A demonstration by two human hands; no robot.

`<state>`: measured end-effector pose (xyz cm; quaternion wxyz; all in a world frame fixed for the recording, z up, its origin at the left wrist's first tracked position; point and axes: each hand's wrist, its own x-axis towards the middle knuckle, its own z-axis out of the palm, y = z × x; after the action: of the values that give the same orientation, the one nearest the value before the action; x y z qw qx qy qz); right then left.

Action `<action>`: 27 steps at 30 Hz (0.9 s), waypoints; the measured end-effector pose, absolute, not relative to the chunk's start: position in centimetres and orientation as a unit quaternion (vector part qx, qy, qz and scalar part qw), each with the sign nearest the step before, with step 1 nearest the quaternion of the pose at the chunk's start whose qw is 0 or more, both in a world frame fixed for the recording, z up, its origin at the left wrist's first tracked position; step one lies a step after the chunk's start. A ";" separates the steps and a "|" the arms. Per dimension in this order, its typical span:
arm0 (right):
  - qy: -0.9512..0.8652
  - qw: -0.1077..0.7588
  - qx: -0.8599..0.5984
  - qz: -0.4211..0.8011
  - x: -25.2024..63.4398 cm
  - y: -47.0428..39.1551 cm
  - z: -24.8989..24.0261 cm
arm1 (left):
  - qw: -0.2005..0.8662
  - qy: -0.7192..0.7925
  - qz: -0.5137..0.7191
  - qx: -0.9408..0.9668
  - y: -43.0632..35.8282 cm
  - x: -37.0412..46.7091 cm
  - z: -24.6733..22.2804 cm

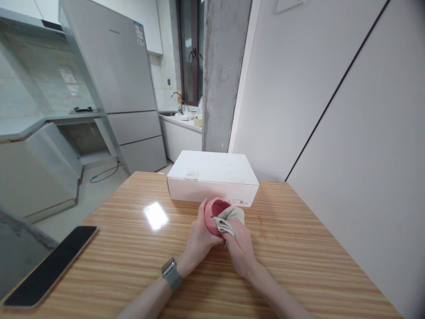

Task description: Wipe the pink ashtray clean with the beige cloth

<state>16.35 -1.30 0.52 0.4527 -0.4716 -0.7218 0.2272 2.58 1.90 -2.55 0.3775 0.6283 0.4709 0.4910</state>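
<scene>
A pink pot (209,218) is tilted above the wooden table, its round opening facing up and toward me. My left hand (199,235) wraps around its left side and underside. In my right hand (241,246) is a bunched grey-beige cloth (235,214), pressed against the pot's right rim. Part of the cloth dips into the opening, and the rest drapes over the outside. The fingertips of my right hand are partly covered by the cloth. A watch with a grey band (172,275) is on my left wrist.
Just behind the pot stands a closed white box (212,170) on the wooden table (299,257). A long black flat mat (49,268) lies along the left edge. A white wall (358,133) borders the right side. Beyond are a fridge (113,66) and a sink counter.
</scene>
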 end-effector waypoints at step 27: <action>-0.838 0.352 -0.409 0.077 15.5 -1.8 0.7 | 0.740 0.263 0.537 0.308 2.7 2.8 -1.2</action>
<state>15.49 -1.83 0.68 0.3519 -0.4089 -0.8385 0.0772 2.77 2.72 -1.17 0.7397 0.3083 0.2626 0.5374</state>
